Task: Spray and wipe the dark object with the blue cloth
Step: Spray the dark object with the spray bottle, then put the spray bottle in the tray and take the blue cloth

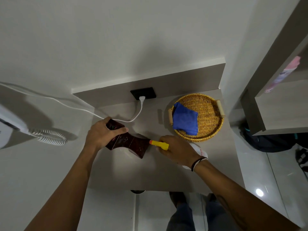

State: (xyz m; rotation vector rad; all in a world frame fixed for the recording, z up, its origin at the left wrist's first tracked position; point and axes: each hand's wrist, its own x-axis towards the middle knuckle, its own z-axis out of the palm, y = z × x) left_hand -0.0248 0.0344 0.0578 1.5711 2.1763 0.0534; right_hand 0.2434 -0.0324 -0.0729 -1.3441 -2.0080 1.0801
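Both hands are working: left hand [100, 133] fingers are gripping the rigid, glossy, probably slippery dark object [128, 140] at its end; right hand [176, 150] fingers are clasping the spray bottle [160, 144].

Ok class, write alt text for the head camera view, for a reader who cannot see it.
A person's left hand holds a dark object on a grey counter while the right hand aims a yellow-nozzled spray bottle at it. A blue cloth lies in a wicker basket behind.
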